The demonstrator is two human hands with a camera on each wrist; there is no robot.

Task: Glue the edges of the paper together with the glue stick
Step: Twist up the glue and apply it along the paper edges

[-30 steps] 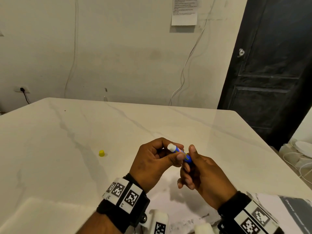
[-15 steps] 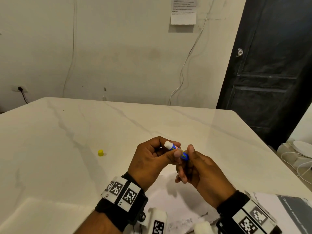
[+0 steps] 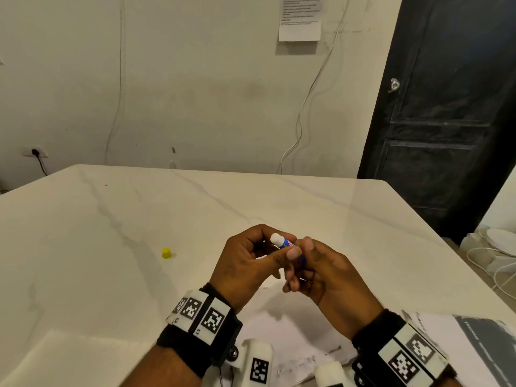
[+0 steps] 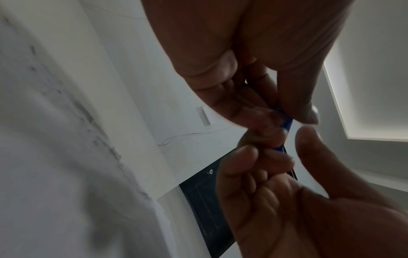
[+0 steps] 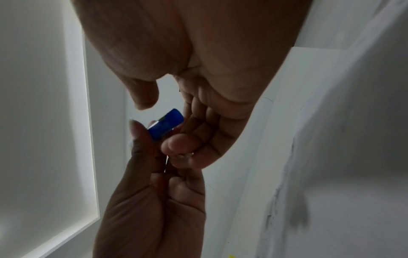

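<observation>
A glue stick [image 3: 283,243] with a blue tube and a bare white tip is held above the table between both hands. My left hand [image 3: 290,245] pinches the tube near the tip between thumb and fingers. My right hand [image 3: 300,261] curls its fingers round the blue base [image 5: 166,124], with the thumb close beside it. The left wrist view shows only a sliver of the blue tube [image 4: 286,122] between the fingers. The white paper [image 3: 293,331] lies flat on the table under my wrists. The yellow cap [image 3: 166,253] stands alone on the table to the left.
The white marble table [image 3: 111,219] stretches to the far wall. A printed sheet with a grey band [image 3: 474,344] lies at the near right corner. A black door [image 3: 446,121] and white cables on the floor [image 3: 499,263] are off to the right.
My right hand has closed in on the left, so less of the blue tube shows. Both hands have stayed at about the same spot above the paper.
</observation>
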